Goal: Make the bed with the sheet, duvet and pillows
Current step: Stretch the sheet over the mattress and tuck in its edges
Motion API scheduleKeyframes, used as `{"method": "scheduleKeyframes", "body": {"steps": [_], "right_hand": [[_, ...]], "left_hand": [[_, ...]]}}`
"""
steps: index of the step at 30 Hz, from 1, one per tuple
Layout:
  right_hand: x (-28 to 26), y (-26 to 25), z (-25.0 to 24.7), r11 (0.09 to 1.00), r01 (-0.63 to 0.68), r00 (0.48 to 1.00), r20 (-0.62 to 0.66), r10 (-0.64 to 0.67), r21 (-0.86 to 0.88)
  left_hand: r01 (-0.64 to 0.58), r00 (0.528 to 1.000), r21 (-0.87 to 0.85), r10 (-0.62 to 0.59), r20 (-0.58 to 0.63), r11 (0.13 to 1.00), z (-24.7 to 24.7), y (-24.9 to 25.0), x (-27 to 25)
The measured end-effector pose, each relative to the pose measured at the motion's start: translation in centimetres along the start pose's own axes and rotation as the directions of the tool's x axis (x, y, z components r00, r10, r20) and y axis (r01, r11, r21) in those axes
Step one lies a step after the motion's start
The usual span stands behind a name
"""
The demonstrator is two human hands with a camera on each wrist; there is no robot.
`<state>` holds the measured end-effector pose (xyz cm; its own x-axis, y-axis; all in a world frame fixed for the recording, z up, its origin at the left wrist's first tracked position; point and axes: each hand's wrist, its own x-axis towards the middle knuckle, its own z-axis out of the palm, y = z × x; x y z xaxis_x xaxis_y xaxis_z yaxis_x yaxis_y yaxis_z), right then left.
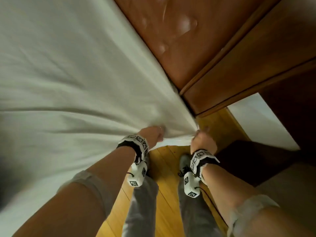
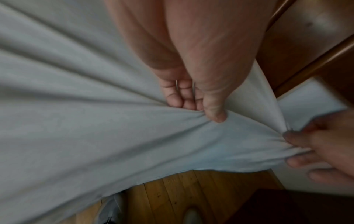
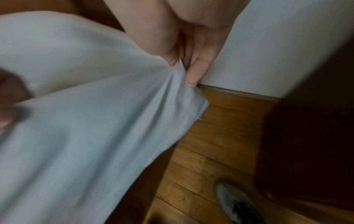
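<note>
Sheet (image 1: 71, 79) lies spread over the bed, its corner by the headboard (image 1: 171, 40) still loose; left hand (image 1: 154, 135) and right hand (image 1: 202, 138) both pinch its edge. Tucking, duvet and pillows seemingly remain.

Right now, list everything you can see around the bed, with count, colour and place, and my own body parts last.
sheet: one, white, spread over the bed, its near corner pulled taut
headboard: one, brown padded, at the bed's far end
wooden frame: one, brown, beside the headboard
floor: yellow-brown wood planks, underfoot
wall: white, to the right
shoes: two, grey, on the floor
left hand: grips the sheet's edge
right hand: pinches the sheet's corner
</note>
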<state>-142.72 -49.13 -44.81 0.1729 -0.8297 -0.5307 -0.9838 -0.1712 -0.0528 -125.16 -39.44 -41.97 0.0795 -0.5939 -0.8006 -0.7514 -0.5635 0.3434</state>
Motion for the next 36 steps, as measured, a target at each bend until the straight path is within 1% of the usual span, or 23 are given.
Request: {"method": "scheduleKeyframes", "body": {"steps": [1, 2, 3, 5, 7, 9, 11, 14, 18, 22, 24, 26, 28, 31, 33, 35, 36], "right_hand": [[-0.2, 1.3, -0.4, 0.997, -0.082, 0.996, 0.018, 0.082, 0.003], [-0.2, 2.3, -0.7, 0.992, -0.13, 0.991, 0.014, 0.13, 0.004], [0.0, 2.9, -0.9, 0.99, -0.142, 0.99, 0.006, 0.142, 0.003], [0.5, 2.7, -1.2, 0.993, -0.112, 0.992, 0.047, 0.113, -0.02], [0.6, 1.0, -1.5, 0.998, -0.063, 0.982, 0.174, 0.066, -0.023], [0.2, -1.6, -1.7, 1.0, 0.007, 0.955, 0.296, -0.004, -0.01], [-0.4, -4.5, -2.3, 0.996, 0.086, 0.931, 0.354, -0.086, 0.017], [-0.5, -9.3, -4.2, 0.989, 0.131, 0.927, 0.344, -0.148, 0.07], [0.1, -16.6, -7.7, 0.962, 0.269, 0.903, 0.336, -0.267, 0.043], [1.2, -24.6, -10.9, 0.944, 0.319, 0.905, 0.269, -0.329, 0.081], [2.4, -28.2, -11.9, 0.934, 0.348, 0.904, 0.237, -0.356, 0.073], [4.2, -31.5, -12.1, 0.927, 0.372, 0.902, 0.216, -0.374, 0.048], [6.5, -34.3, -11.9, 0.924, 0.383, 0.905, 0.196, -0.378, 0.013], [9.9, -37.4, -10.3, 0.917, 0.4, 0.906, 0.16, -0.393, -0.012], [11.8, -38.3, -8.1, 0.915, 0.402, 0.9, 0.19, -0.393, -0.011], [12.9, -38.7, -5.7, 0.884, 0.465, 0.869, 0.213, -0.448, -0.04], [13.2, -38.8, -4.9, 0.857, 0.51, 0.848, 0.211, -0.486, -0.079]], "left_hand": [[-0.001, 1.0, -0.006, 0.001, 0.001, 1.0, 0.3, 0.7, -0.2], [-0.004, 1.0, -0.001, 0.004, -0.027, 1.0, 0.6, 1.1, -0.4], [-0.001, 0.997, 0.005, 0.001, -0.08, 1.0, 0.8, 1.3, -0.5], [0.024, 0.974, -0.007, -0.025, -0.226, 1.0, 1.1, 1.0, -0.9], [0.076, 0.938, -0.004, -0.072, -0.34, 0.997, 0.7, 0.0, -1.6], [0.135, 0.921, 0.002, -0.125, -0.369, 0.991, -0.4, -1.5, -2.5], [0.194, 0.921, -0.024, -0.19, -0.339, 0.981, -2.1, -3.5, -3.5], [0.254, 0.913, -0.076, -0.264, -0.311, 0.964, -5.5, -6.7, -5.3], [0.298, 0.865, -0.134, -0.327, -0.381, 0.945, -11.7, -11.6, -8.4], [0.31, 0.82, -0.194, -0.365, -0.441, 0.931, -18.3, -16.9, -11.0], [0.329, 0.801, -0.212, -0.391, -0.453, 0.92, -21.0, -19.4, -11.0], [0.332, 0.789, -0.251, -0.413, -0.454, 0.909, -22.7, -21.5, -10.1], [0.329, 0.794, -0.283, -0.427, -0.434, 0.901, -23.3, -23.4, -8.4], [0.329, 0.82, -0.295, -0.426, -0.381, 0.897, -22.6, -25.8, -4.4], [0.334, 0.859, -0.304, -0.421, -0.291, 0.892, -21.4, -27.0, -1.4], [0.332, 0.904, -0.28, -0.389, -0.18, 0.901, -19.6, -27.5, 1.0], [0.342, 0.911, -0.253, -0.385, -0.146, 0.905, -18.7, -27.5, 1.7]]}}
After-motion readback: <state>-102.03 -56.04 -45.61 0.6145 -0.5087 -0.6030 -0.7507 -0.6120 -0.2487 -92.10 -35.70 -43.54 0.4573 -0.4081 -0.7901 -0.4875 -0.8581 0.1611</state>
